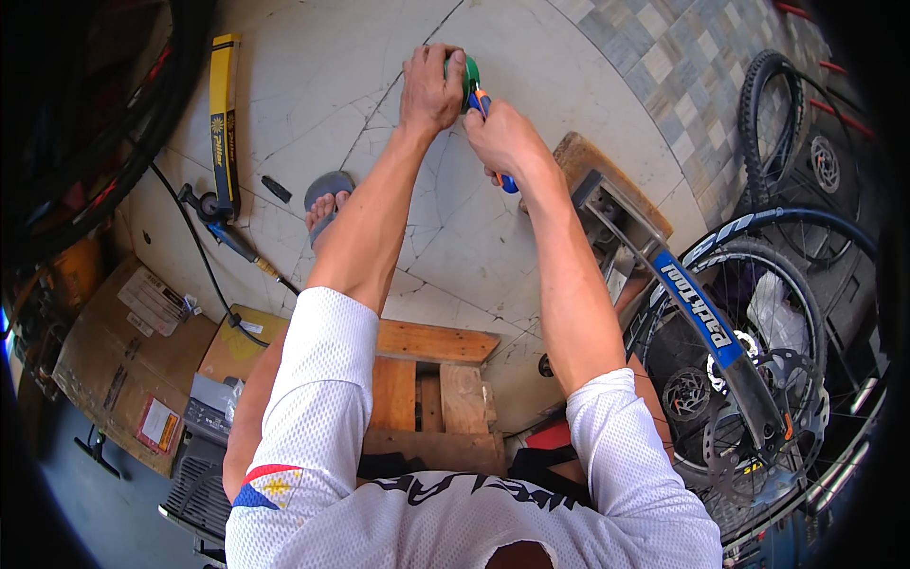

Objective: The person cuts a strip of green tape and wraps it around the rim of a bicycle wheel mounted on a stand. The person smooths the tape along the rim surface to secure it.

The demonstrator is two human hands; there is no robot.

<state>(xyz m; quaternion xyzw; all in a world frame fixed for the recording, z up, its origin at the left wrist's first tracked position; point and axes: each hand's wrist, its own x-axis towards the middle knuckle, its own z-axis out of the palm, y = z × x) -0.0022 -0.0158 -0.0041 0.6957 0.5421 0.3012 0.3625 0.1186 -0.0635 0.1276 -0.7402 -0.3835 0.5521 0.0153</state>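
Note:
Both my arms reach out over the pale tiled floor. My left hand is closed round a green rounded thing, which it mostly covers, so I cannot make out its kind. Just to the right, my right hand is wrapped round a hand tool with a blue and orange handle. The tool's other end meets the green thing. Its working tip is hidden between the two hands.
A long yellow and black box and an air inflator gun with a hose lie left of a sandalled foot. Lower left are cardboard boxes. On the right stand a blue-labelled metal stand and several bicycle wheels. A wooden stool sits below.

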